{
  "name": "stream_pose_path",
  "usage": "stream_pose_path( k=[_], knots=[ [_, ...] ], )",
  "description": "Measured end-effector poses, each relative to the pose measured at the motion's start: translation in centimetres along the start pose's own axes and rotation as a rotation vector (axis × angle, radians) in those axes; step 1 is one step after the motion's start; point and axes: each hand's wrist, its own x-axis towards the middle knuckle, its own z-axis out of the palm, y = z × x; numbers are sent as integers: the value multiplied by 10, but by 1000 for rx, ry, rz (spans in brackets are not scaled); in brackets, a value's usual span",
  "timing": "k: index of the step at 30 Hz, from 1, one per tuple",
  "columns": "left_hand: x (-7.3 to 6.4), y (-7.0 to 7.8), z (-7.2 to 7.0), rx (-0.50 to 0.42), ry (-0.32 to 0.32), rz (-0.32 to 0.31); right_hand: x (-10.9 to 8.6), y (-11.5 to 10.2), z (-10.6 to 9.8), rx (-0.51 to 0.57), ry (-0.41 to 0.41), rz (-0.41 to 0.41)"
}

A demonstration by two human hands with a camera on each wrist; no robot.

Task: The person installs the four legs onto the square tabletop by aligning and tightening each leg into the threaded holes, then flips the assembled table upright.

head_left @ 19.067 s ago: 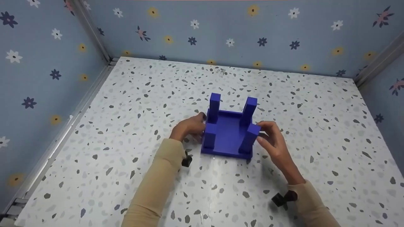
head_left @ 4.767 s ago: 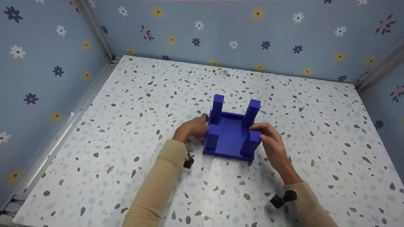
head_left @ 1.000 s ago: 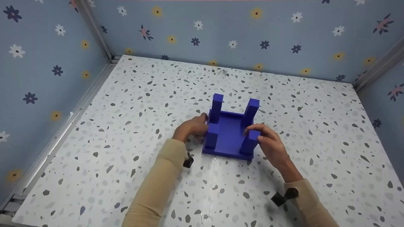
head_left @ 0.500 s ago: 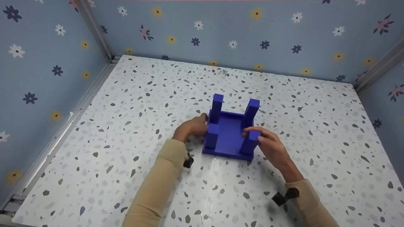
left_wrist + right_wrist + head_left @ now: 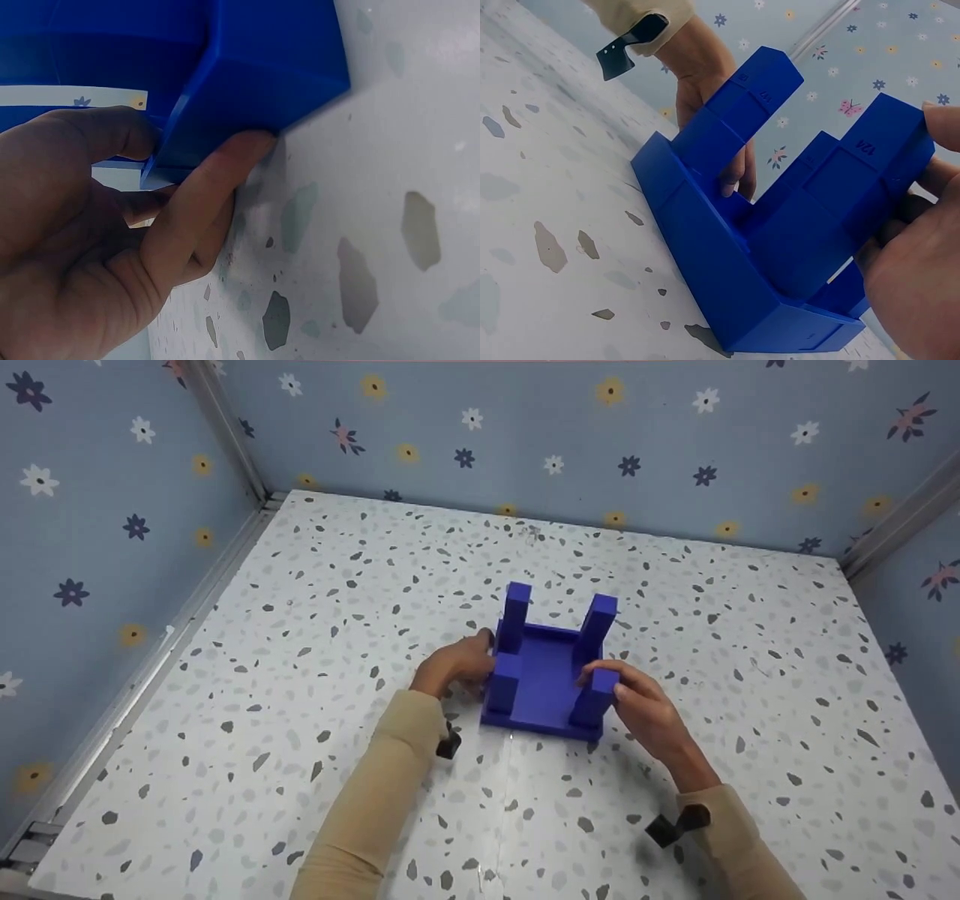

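Note:
A blue toy table (image 5: 547, 682) lies upside down, its square top on the speckled surface and several square legs pointing up. My left hand (image 5: 457, 660) holds its left edge; in the left wrist view the thumb (image 5: 124, 135) and a finger (image 5: 225, 165) pinch a blue side wall. The near right leg (image 5: 595, 697) is gripped by my right hand (image 5: 645, 705), fingers behind it and thumb on the outer side. The right wrist view shows engraved digits on that leg (image 5: 847, 195), with the right hand (image 5: 922, 277) partly cut off.
White terrazzo-patterned tabletop (image 5: 337, 607) spreads all round. Blue flowered panels (image 5: 525, 427) stand at the back and sides, joined by metal corner rails (image 5: 225, 427). A black mount (image 5: 677, 825) sits on the right sleeve, another (image 5: 448, 741) on the left.
Since the oldest frame, my right hand has gone from touching the near right leg's outer side to reaching its fingers around behind it. My left hand stays on the left edge.

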Motion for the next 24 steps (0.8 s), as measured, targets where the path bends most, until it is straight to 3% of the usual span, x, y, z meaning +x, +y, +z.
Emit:
stream_pose_path(
  k=[10,18,24],
  knots=[
    [-2,0,1,13,14,9,-1,2,0,-2,12,-5],
    [0,1,0,23,13,8,-1,-1,1,-30,85,69],
    [2,1,1,27,17,9,0,-2,2,-70,134,80]
  ],
)
